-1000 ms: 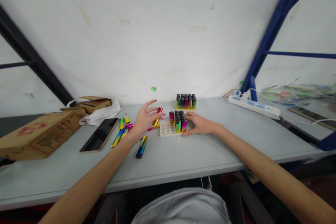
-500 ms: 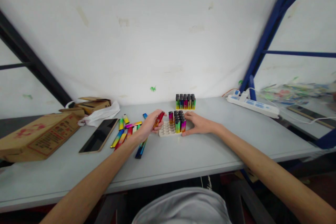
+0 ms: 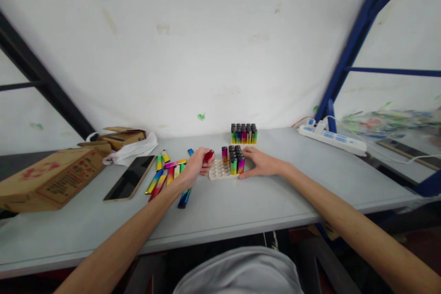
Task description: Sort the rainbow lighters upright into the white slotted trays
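Observation:
My left hand [image 3: 199,164] is closed around a red lighter [image 3: 208,155], just left of a white tray [image 3: 217,176] with round holes. Most of that lighter is hidden by the fingers. Several shiny, colour-graded lighters [image 3: 237,163] with dark tops stand upright in the right part of the tray, and a purple-and-orange lighter [image 3: 224,154] stands a little apart from them on the left. Holes on the tray's left side are bare. With thumb at the front corner and fingers behind, my right hand [image 3: 257,163] grips the tray's right end.
Loose colourful lighters [image 3: 170,175] lie left of the tray, partly behind my left forearm. A block of upright lighters [image 3: 244,133] stands near the wall. Farther left are a phone [image 3: 131,178], a white bag [image 3: 134,150] and a cardboard box [image 3: 55,177]. A power strip [image 3: 332,139] lies right.
My left hand has turned the red lighter, so less of its side shows, and has shifted slightly. My right hand and the tray stay put.

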Tool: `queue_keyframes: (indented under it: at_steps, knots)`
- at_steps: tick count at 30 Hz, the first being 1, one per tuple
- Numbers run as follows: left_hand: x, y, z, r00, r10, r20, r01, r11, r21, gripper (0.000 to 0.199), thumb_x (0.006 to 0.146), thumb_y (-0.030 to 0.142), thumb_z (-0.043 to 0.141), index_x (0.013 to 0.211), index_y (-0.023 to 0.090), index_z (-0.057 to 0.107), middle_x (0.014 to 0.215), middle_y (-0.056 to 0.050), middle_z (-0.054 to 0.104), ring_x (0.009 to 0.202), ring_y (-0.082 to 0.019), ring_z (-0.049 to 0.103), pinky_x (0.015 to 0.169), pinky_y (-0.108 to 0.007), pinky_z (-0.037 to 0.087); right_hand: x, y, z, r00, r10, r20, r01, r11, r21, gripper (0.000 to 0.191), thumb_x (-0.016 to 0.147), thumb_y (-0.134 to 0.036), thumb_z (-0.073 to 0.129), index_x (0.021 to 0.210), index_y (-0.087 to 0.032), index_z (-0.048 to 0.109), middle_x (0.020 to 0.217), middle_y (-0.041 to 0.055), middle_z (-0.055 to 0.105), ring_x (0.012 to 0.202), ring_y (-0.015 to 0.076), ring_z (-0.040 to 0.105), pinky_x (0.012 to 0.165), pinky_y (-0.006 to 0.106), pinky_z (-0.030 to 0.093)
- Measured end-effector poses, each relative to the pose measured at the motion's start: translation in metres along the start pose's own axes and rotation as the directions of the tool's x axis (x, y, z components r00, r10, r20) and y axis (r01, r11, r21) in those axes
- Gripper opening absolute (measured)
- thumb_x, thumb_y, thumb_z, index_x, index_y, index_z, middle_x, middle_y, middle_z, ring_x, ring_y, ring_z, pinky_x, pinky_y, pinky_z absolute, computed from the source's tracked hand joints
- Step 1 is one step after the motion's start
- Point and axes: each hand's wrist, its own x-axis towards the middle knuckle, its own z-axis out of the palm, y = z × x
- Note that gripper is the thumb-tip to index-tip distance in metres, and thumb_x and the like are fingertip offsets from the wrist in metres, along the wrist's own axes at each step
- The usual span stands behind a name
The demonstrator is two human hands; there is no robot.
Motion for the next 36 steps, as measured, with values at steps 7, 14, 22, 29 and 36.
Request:
queue_keyframes:
  at_steps: [7, 14, 22, 29, 36]
  knots:
    - [0.002, -0.004, 0.003, 0.985, 0.172, -0.010, -0.173, 0.984, -0.048, 0.033, 0.085, 0.054, 0.056, 0.083, 0.022, 0.048, 0.056, 0.008, 0.039, 0.043, -0.009, 0.031, 0.041, -0.019, 0.022, 0.000, 0.002, 0.001, 1.000, 0.004, 0.016, -0.004, 1.000, 0.006, 0.077, 0.077, -0.068, 0.078, 0.131, -0.015, 0.065, 0.129, 0.0155, 0.062, 0.120, 0.0337, 0.058, 0.110, 0.051, 0.046]
    - [0.001, -0.004, 0.004, 0.897, 0.440, -0.046, -0.405, 0.858, 0.317, 0.033, 0.089, 0.050, 0.066, 0.094, 0.017, 0.067, 0.093, -0.006, 0.071, 0.087, -0.018, 0.066, 0.079, -0.030, 0.056, 0.000, 0.001, 0.000, 1.000, -0.002, 0.017, 0.002, 1.000, 0.011, 0.078, 0.078, -0.069, 0.077, 0.134, -0.016, 0.064, 0.130, 0.0152, 0.062, 0.122, 0.0336, 0.057, 0.110, 0.049, 0.045]
    - [0.005, -0.015, -0.004, 0.812, 0.572, 0.120, -0.527, 0.627, 0.574, 0.034, 0.094, 0.043, 0.065, 0.115, 0.018, 0.076, 0.117, -0.011, 0.075, 0.108, -0.024, 0.070, 0.096, -0.038, 0.059, 0.000, 0.002, 0.002, 1.000, 0.005, 0.012, -0.005, 1.000, 0.021, 0.078, 0.078, -0.068, 0.078, 0.135, -0.016, 0.064, 0.129, 0.0154, 0.062, 0.120, 0.0341, 0.057, 0.109, 0.051, 0.045]
    - [0.007, -0.016, -0.004, 0.800, 0.578, 0.160, -0.521, 0.538, 0.663, 0.037, 0.098, 0.044, 0.060, 0.119, 0.017, 0.074, 0.115, -0.009, 0.078, 0.104, -0.025, 0.074, 0.095, -0.037, 0.061, 0.000, 0.002, 0.001, 1.000, 0.008, 0.024, -0.008, 1.000, 0.017, 0.081, 0.078, -0.070, 0.077, 0.137, -0.016, 0.063, 0.130, 0.0152, 0.061, 0.120, 0.0343, 0.056, 0.109, 0.051, 0.045]
    - [0.005, -0.017, 0.000, 0.815, 0.568, 0.113, -0.484, 0.562, 0.670, 0.039, 0.099, 0.042, 0.058, 0.132, 0.021, 0.065, 0.102, -0.006, 0.080, 0.092, -0.022, 0.077, 0.089, -0.034, 0.061, 0.000, 0.001, 0.001, 1.000, -0.004, 0.015, 0.004, 1.000, 0.016, 0.075, 0.079, -0.067, 0.077, 0.132, -0.016, 0.065, 0.128, 0.0149, 0.062, 0.118, 0.0334, 0.058, 0.107, 0.050, 0.047]
